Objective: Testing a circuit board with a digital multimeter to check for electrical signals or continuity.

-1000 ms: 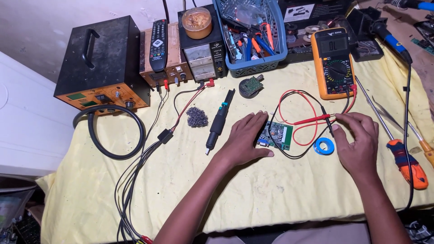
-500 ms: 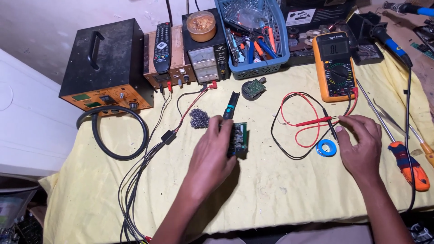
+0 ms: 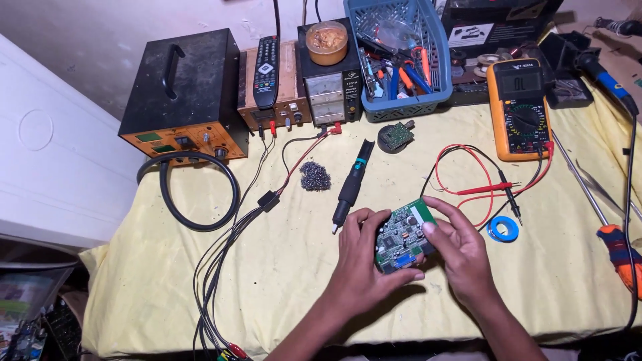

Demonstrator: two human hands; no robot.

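A: How are the hands shown?
B: The left hand [image 3: 364,257] is curled closed around the left and lower edges of a green circuit board [image 3: 403,234]; the right hand [image 3: 461,247] is closed on the board's right edge, its fingertips [image 3: 428,228] laid on the component side. The board is held tilted, just above the yellow cloth [image 3: 294,267], near the front middle of the bench.

A: What is seen around the board?
B: A black desoldering pump [image 3: 350,186] is laid just beside the left hand, with a tuft of steel wool [image 3: 315,176] beyond it. Red and black probe leads [image 3: 481,189] and a blue tape roll [image 3: 502,228] are placed near the right hand. An orange multimeter [image 3: 521,109] is set further back.
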